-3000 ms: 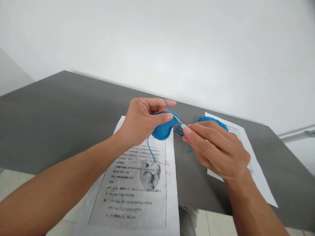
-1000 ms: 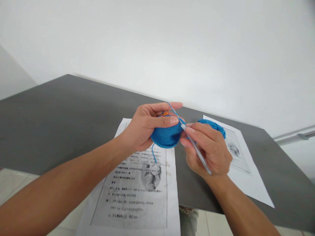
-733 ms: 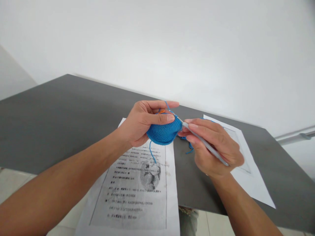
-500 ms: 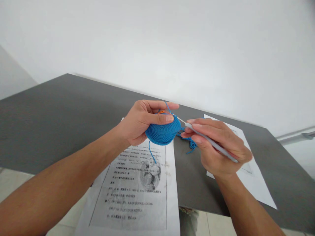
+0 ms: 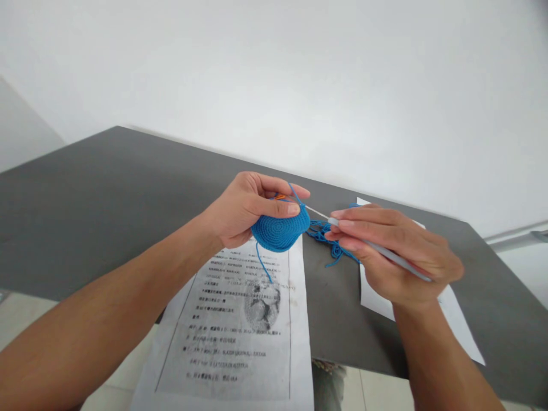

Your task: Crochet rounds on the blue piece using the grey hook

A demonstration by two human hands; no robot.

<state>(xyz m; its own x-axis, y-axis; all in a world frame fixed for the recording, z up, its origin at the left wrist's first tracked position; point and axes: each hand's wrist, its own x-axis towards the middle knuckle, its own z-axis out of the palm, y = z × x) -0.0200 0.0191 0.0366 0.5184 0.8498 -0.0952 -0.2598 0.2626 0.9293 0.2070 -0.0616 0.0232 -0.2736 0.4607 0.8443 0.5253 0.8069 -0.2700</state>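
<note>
Grey table (image 5: 107, 211); right hand (image 5: 413, 240) pen-gripping crochet hook (image 5: 397, 260).

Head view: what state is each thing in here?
Left hand: pinching the crochet piece.
Right hand: holding the hook.
Crochet piece: raised, wavy-edged.
Hook: tilted, meeting the piece's edge.
Orange clip: partly hidden.
Loose yarn: tangled on the table.
Left sheet: printed, partly covered.
Right sheet: partly covered.

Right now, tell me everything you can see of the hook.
The hook has a thick grey handle and a thin, metallic-looking shaft. The right hand holds it pen-like, slanted above the table, its shaft pointing up and left to the edge of the blue crochet. The tip cannot be made out.
</note>
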